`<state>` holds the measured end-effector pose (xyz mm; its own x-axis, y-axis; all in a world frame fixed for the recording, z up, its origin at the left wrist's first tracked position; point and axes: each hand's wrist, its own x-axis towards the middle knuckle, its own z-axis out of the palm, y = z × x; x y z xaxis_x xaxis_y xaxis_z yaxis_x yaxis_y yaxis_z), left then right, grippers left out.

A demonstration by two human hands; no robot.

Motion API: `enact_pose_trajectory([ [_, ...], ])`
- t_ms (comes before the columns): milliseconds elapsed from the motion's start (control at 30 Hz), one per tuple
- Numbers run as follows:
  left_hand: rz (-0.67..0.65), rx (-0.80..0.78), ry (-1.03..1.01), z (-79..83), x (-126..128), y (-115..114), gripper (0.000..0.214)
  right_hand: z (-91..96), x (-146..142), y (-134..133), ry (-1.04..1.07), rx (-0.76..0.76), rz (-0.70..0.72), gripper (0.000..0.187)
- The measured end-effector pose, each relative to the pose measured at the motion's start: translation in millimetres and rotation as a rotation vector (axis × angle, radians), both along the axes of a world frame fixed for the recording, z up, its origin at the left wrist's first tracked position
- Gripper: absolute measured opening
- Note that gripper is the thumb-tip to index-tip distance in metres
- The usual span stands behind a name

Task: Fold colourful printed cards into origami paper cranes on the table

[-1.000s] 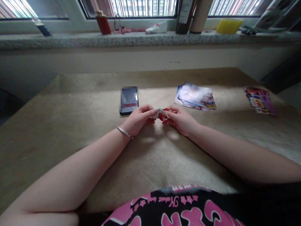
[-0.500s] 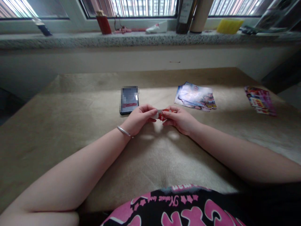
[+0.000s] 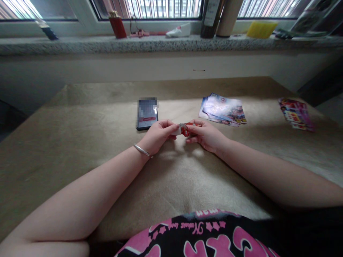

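Both hands meet over the middle of the tan table (image 3: 80,142). My left hand (image 3: 158,135), with a silver bangle on its wrist, pinches one end of a small red and silver wrapper (image 3: 184,129). My right hand (image 3: 206,135) pinches the other end of the same wrapper. The fingers of both hands are closed on it, just above the tabletop. Most of the wrapper is hidden between the fingertips.
A dark phone (image 3: 146,114) lies just beyond my left hand. A fanned pile of picture cards (image 3: 223,110) lies to the right of it, and a second pile of cards (image 3: 296,113) near the right edge. The stone windowsill (image 3: 150,44) holds a red cup, bottles and a yellow box.
The hands have barely moved; the fingers have shifted slightly on the wrapper. Nothing else on the table has changed place.
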<state>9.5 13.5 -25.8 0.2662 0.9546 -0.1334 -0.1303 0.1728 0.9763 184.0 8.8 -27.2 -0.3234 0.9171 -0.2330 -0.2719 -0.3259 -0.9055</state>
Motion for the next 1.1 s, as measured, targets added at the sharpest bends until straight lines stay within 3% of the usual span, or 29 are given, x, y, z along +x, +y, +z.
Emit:
enact_pose_trajectory([
  [233,-0.142,-0.053,-0.120,1.0,-3.7,3.2,0.032,-1.8,4.2,3.3,0.055,0.019,0.088,0.020],
  [367,-0.127,-0.040,-0.124,0.6,-1.5,3.2,0.037,1.5,7.8,5.6,0.093,-0.051,0.153,0.013],
  [600,-0.149,-0.038,-0.060,-2.4,-1.2,2.0,0.041,2.1,7.2,5.0,0.093,-0.109,0.101,0.002],
  [1100,-0.160,-0.127,-0.175,-2.0,-5.1,8.8,0.037,4.2,8.3,7.4,0.101,-0.189,0.109,0.011],
])
